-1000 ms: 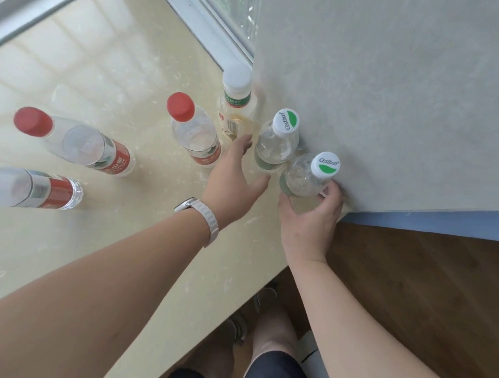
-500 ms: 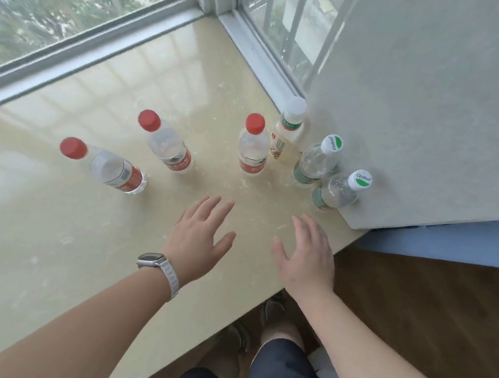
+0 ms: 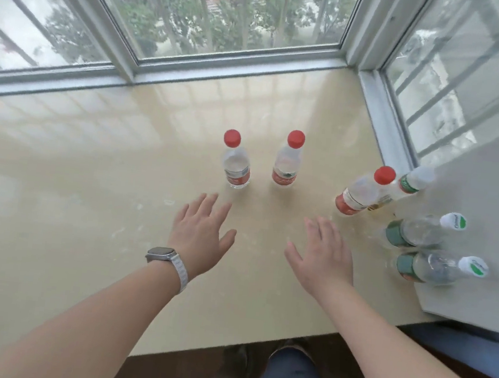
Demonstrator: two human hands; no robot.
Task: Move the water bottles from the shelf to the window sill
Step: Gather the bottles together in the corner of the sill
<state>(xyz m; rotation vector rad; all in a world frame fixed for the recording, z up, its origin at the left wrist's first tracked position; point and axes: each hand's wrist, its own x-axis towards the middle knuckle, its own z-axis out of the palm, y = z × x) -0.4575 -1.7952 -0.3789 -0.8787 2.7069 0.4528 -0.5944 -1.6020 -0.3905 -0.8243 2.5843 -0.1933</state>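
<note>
Clear plastic bottles look delivered onto the cream sill; your left hand and right hand hover flat, grips empty.

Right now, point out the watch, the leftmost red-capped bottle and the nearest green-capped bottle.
Watch (image 3: 159, 254), head view, its face.
Leftmost red-capped bottle (image 3: 235, 168), head view, clear body.
Nearest green-capped bottle (image 3: 433, 269), head view, clear body.

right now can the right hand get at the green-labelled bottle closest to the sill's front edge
Probably yes. The right hand is open, holding nothing, and only bare window sill lies between it and that green-labelled bottle. The grey wall stands close behind it, so a grasp from that side looks tight.
</note>
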